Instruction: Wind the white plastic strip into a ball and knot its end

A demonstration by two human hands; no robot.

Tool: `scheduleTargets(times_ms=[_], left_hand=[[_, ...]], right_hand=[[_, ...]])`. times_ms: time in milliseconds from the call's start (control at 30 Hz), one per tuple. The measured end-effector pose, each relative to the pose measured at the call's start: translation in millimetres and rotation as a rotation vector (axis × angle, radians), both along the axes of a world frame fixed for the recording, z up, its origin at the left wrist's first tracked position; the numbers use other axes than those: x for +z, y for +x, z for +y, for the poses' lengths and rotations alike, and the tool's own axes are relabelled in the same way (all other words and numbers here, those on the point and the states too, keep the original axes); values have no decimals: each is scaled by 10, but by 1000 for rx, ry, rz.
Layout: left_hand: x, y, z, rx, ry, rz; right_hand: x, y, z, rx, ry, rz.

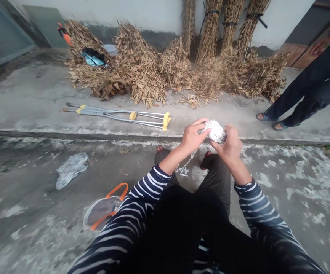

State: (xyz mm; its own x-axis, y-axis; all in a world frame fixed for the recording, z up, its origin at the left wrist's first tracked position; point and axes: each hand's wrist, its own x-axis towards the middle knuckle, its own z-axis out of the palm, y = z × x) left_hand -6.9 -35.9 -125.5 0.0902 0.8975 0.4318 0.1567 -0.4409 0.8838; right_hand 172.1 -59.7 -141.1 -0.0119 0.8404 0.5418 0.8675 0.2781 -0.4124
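Between my hands is a rounded white bundle (216, 131), with thin dark streaks across it, like a ball of wound strip. My left hand (193, 136) pinches its left side, thumb in front and fingers along the top. From the right, my right hand (230, 142) grips the other side, with its thumb underneath and the fingers curled behind. The bundle is held up in front of my knees, off the ground. Below, thin white strips (183, 171) lie loose on the concrete between my feet; whether they join the bundle I cannot tell.
A pair of crutches (104, 113) lies on the raised concrete step. Dried plant bundles (142, 64) line the wall. On the lower ground are a crumpled plastic bag (72, 170) and a clear bag with orange handles (100, 211). Another person's legs (305, 91) stand at right.
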Motion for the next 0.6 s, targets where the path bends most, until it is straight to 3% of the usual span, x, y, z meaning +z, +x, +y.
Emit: scheduleTargets(times_ms=[200,367,600], left_hand=[[213,-188,240,-68,-106,79],[345,-366,389,-86,-84,171],[593,-321,240,55,57,722]], right_hand=[[117,-38,31,-20,-2,-12],[181,-14,84,16,5,-57],[109,-103,152,-20,7,-249]])
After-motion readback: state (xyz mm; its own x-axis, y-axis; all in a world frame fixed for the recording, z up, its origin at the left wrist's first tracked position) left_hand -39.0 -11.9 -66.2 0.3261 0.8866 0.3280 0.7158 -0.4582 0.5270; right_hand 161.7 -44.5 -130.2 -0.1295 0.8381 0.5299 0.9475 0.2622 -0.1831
